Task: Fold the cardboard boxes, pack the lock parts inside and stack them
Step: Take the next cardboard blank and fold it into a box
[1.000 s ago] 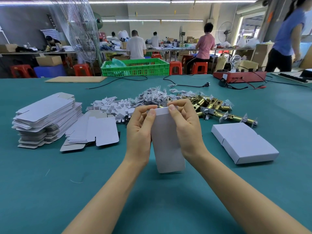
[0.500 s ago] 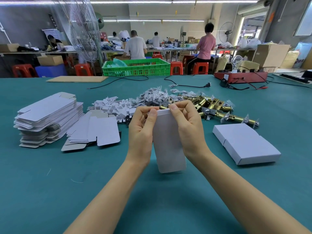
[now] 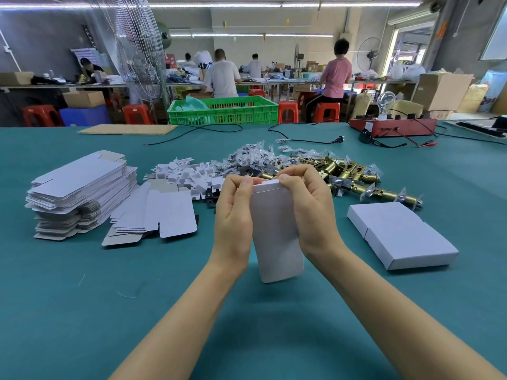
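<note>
head view: box stands upright btwn my hands, long axis vertical; left hand & right hand both pinching its top edge.

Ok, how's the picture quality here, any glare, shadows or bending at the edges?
Head view: even overhead strip lighting, no harsh glare; a soft shadow on the green table under the arms; wide-angle bending curves the table edge; left hand, right hand and white box are sharp, the background workers softer.
</note>
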The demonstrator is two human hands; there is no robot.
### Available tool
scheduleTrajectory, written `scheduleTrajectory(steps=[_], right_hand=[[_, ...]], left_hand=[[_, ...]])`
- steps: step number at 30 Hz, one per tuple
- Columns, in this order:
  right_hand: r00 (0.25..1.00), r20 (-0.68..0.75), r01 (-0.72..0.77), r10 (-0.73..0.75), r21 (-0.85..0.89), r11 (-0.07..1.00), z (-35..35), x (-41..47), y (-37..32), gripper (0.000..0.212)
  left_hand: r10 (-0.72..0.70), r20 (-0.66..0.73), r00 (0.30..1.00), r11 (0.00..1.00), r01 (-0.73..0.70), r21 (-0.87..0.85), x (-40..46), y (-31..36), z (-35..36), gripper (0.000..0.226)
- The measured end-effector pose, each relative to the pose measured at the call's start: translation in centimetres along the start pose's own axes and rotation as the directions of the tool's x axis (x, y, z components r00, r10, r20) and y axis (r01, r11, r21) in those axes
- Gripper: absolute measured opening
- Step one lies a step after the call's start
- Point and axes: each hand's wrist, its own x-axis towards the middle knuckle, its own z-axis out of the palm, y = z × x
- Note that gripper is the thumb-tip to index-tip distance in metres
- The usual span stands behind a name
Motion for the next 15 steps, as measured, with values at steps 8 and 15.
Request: scheduleTrajectory(steps=[8, 15], right_hand=[[1.0, -0.007, 0.008, -0.008, -0.048, 0.999, 0.38, -0.24, -0.18, 0.01], [1.0, 0.008, 0.011, -0.011, -0.056, 0.998, 0.46, -0.2, -0.23, 0.007]], left_hand=[[-0.068, -0.035, 0.997, 0.998, 0.068, -0.018, 0.29, 0.42, 0.0, 0.021], [-0.074, 0.012, 0.997, 0.992, 0.075, -0.099, 0.29, 0.45, -0.17, 0.017]])
